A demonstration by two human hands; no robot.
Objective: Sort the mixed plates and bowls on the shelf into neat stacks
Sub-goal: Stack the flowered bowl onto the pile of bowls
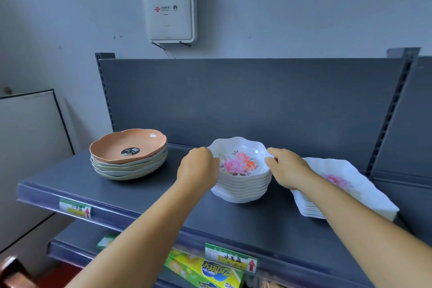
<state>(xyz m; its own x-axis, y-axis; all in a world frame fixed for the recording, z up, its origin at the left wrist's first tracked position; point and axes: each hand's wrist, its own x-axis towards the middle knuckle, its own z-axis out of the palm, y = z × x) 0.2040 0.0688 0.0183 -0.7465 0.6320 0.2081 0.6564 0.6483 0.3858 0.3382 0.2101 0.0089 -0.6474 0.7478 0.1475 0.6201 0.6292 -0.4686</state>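
A stack of white wavy-rimmed bowls [242, 172] with a pink flower print stands mid-shelf. My left hand [198, 168] grips the left rim of the top bowl. My right hand [286, 168] pinches its right rim. To the right lies a stack of white square flower-print plates [350, 184], partly hidden under my right forearm. At the left sits a stack of round plates [128, 154], orange on top with a black sticker, pale green and grey ones below.
The dark grey shelf [163, 199] has a grey back panel and price labels [230, 257] on its front edge. A lower shelf holds a green and yellow box [205, 271]. A white router [169, 8] hangs on the wall above.
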